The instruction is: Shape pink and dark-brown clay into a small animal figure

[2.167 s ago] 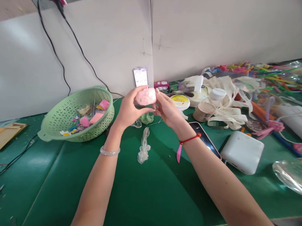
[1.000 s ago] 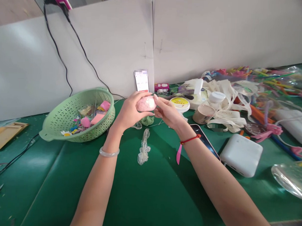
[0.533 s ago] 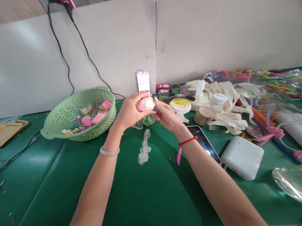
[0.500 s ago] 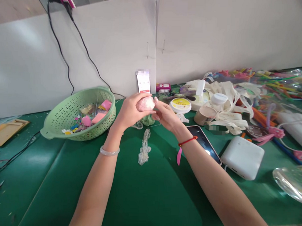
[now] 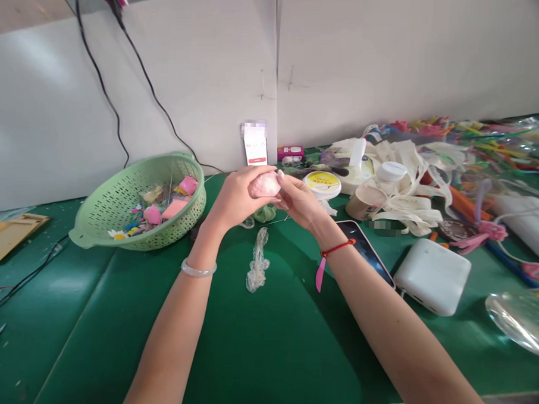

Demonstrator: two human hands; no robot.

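Observation:
A lump of pale pink modelling clay [image 5: 265,184] sits between my two hands, just above the green table. My left hand [image 5: 238,200] cups it from the left, with the fingers curled over its top. From the right, my right hand [image 5: 298,204] presses on it with the fingertips. The lump's underside is hidden by my fingers. A crumpled piece of transparent plastic film [image 5: 258,261] lies on the table below my hands, and a small green lump [image 5: 265,213] sits partly behind my wrists.
A green perforated plastic basket [image 5: 94,215] holding colourful craft pieces stands to the left. To the right lie a smartphone [image 5: 365,254], a white box [image 5: 433,277], a yellow-lidded jar [image 5: 322,185], a paper cup [image 5: 365,202] and cream ribbons [image 5: 407,202]. A white partition [image 5: 167,84] stands behind.
The pink lump has shifted slightly right and lower, and my left hand now wraps further around it. The view has tilted a little.

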